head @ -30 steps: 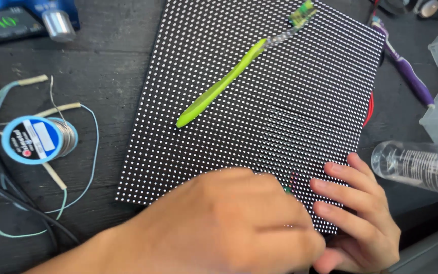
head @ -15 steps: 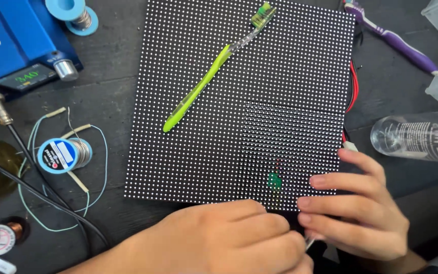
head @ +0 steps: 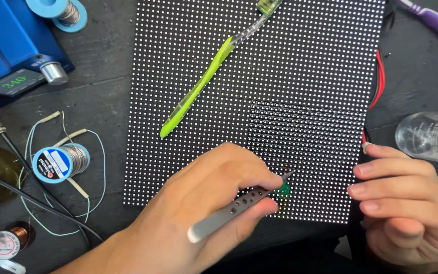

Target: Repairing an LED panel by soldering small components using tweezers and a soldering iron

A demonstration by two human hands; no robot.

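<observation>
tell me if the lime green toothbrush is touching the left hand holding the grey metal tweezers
Apart. The head view shows bare dotted panel between the lime green toothbrush and the left hand holding the grey metal tweezers.

Green toothbrush, solder spool, perhaps a clear bottle.

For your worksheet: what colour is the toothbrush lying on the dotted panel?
Bright lime green toothbrush, head view.
</observation>
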